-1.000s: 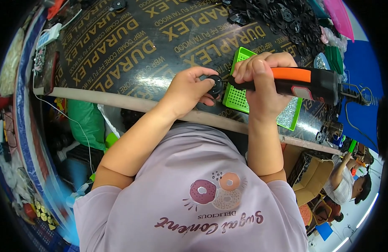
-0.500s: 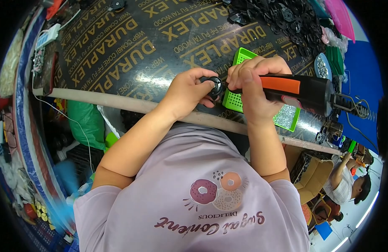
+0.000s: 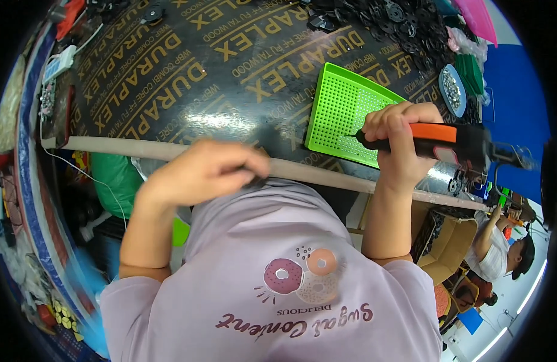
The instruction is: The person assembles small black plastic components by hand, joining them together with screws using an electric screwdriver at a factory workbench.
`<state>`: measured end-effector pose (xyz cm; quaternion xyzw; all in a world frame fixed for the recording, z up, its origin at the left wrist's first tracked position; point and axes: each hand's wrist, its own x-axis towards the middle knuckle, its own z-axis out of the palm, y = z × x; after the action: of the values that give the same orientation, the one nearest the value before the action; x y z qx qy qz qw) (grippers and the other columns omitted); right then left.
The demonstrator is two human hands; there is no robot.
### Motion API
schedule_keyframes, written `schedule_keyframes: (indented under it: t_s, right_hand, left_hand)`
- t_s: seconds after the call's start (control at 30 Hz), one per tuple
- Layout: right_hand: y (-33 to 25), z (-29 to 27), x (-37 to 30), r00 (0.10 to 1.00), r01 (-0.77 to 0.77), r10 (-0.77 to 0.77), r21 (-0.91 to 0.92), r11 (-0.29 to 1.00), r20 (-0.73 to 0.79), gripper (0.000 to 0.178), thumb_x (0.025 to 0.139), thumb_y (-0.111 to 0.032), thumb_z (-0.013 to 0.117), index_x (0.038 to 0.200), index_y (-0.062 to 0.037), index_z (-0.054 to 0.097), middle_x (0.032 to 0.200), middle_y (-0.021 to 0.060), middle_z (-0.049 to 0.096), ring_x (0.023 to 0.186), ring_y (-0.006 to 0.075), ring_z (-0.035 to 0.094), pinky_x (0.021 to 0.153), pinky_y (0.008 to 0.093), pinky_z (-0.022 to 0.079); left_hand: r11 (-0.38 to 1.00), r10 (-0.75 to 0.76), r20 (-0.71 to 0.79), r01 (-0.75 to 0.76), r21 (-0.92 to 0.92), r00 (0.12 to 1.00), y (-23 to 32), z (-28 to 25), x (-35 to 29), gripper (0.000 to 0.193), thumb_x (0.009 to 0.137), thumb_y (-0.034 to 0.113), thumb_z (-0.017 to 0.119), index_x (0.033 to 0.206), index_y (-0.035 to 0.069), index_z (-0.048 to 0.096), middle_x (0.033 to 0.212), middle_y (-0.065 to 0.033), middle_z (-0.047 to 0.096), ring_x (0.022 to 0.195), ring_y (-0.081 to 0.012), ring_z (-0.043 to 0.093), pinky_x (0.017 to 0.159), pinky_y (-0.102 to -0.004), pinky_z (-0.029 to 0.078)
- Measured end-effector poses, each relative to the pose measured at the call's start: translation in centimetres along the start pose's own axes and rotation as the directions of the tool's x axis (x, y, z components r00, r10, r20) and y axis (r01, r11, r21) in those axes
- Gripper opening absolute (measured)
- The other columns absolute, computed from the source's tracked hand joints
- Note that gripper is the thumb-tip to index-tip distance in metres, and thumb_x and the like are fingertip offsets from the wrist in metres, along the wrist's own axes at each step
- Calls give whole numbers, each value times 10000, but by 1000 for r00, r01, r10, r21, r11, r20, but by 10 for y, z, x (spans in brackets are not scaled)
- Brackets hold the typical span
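Observation:
My right hand (image 3: 405,136) is wrapped around a black electric screwdriver (image 3: 438,133) with an orange panel. Its thin bit points left, above a bright green perforated tray (image 3: 336,99) on the table. A coiled cord hangs from the tool's rear end. My left hand (image 3: 200,172) is over the table's front edge, in front of my shirt, and its fingers are smeared by motion. A dark patch shows under the fingertips; whether it is the round black part is too blurred to tell.
A heap of black plastic parts (image 3: 405,27) lies at the far right, near a blue bowl (image 3: 452,90) of small silvery pieces. A green bag (image 3: 113,181) and a white cable are below the table at left. Another person (image 3: 495,256) sits at right, beyond an open cardboard box (image 3: 450,241).
My left hand has moved left and toward me, away from the screwdriver's tip, where it held a round black part. My right hand has shifted right and nearer with the screwdriver, uncovering the tray.

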<state>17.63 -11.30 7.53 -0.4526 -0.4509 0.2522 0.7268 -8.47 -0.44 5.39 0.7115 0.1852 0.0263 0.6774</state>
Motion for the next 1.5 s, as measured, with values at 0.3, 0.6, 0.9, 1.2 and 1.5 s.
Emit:
schedule_keyframes:
  t_s: [0.3, 0.6, 0.9, 1.2, 1.5]
  right_hand:
    - [11, -10, -10, 998, -27, 29, 39, 999, -47, 200, 802, 91, 625, 866, -26, 477, 684, 106, 594, 538, 136, 553, 498, 255, 472]
    - [18, -5, -7, 999, -30, 32, 28, 999, -43, 216, 806, 81, 641, 868, -35, 469, 685, 100, 588, 542, 138, 556, 499, 254, 473]
    - [11, -13, -12, 1000, -26, 25, 33, 999, 13, 194, 835, 56, 574, 902, -46, 423, 674, 101, 528, 533, 189, 522, 510, 305, 467]
    - [-19, -12, 7, 1000, 19, -21, 93, 995, 21, 149, 912, -125, 546, 865, -46, 429, 643, 90, 473, 527, 195, 486, 557, 340, 461]
    - [-8, 3, 14, 999, 31, -34, 247, 968, 9, 140, 913, -109, 563, 873, -56, 440, 645, 104, 505, 535, 214, 511, 560, 365, 458]
  left_hand:
    - [403, -624, -65, 392, 827, 778, -76, 1, -80, 424, 718, 118, 666, 1142, 125, 659, 1258, -209, 561, 1032, -385, 603, 921, -419, 494]
    - [668, -503, 62, 342, 660, 862, -15, -29, -56, 272, 732, 152, 696, 968, 20, 659, 950, -176, 666, 868, -340, 641, 750, -423, 505]
    - [966, -240, -545, 256, -48, 803, -14, -169, -18, 124, 918, 185, 582, 956, 67, 590, 890, -45, 644, 695, -107, 633, 557, -232, 491]
    - [853, -66, -973, 519, 60, 221, -78, -274, 77, 599, 800, 416, 726, 1243, 46, 567, 1073, -151, 653, 880, -290, 643, 736, -407, 520]
    - [952, 247, -831, 32, 303, 498, -60, -229, 76, 260, 859, 210, 677, 997, 33, 545, 877, -63, 609, 792, -187, 628, 624, -289, 503]
